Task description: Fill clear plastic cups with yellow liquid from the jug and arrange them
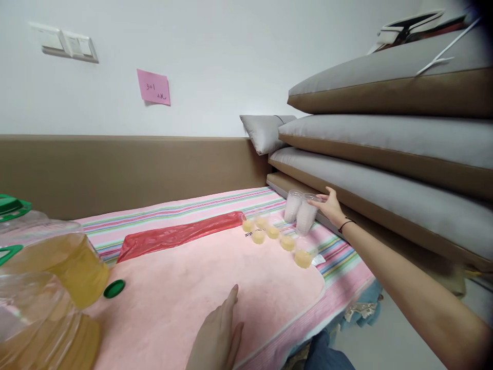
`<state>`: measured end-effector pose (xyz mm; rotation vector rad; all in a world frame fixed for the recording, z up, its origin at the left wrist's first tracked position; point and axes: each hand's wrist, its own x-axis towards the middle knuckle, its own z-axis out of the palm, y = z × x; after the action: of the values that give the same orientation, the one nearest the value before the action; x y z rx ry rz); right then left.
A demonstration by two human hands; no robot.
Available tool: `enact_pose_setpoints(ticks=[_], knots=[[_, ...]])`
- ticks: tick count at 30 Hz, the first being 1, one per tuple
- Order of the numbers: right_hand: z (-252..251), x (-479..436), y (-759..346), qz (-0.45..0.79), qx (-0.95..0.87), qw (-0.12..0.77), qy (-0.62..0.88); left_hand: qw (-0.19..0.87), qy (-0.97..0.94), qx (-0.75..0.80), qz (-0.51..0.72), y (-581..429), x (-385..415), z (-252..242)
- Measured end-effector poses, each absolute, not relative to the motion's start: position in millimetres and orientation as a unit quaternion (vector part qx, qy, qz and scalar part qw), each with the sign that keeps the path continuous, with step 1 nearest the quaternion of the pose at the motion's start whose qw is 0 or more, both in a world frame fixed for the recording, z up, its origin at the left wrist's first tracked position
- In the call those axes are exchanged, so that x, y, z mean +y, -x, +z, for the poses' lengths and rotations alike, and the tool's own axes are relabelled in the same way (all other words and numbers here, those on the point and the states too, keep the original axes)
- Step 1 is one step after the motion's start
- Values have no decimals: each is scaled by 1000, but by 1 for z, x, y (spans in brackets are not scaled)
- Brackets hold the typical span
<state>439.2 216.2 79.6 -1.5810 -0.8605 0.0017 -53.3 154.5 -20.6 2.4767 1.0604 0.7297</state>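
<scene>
My right hand point(329, 206) reaches far out and its fingers close on the top of a stack of clear plastic cups point(307, 215); a second stack point(292, 206) stands just left of it. In front of the stacks, several small clear cups of yellow liquid point(273, 231) sit in a loose row on a pink towel point(200, 288). My left hand point(217, 336) lies flat on the towel near the front edge, fingers stretched out, holding nothing.
Large clear jugs of yellow liquid with green handles point(46, 272) stand at the left, a loose green cap point(114, 289) beside them. A red plastic bag point(181, 234) lies across the striped cloth. Stacked grey cushions point(385, 154) fill the right side.
</scene>
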Motion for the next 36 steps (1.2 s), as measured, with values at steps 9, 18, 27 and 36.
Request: enact_pose_setpoints(ticks=[9,18,27,36], knots=[[115,217,-439,-7,-394,647,652,183,-868,375,270,55,153,-18],[106,215,-435,-9,-368,646,669,179,-870,375,264,61,152,-19],[103,215,-431,-13,-378,625,682,185,-867,386,254,61,154,-20],[102,212,-424,-37,-377,631,677,192,-869,389,236,60,149,-9]])
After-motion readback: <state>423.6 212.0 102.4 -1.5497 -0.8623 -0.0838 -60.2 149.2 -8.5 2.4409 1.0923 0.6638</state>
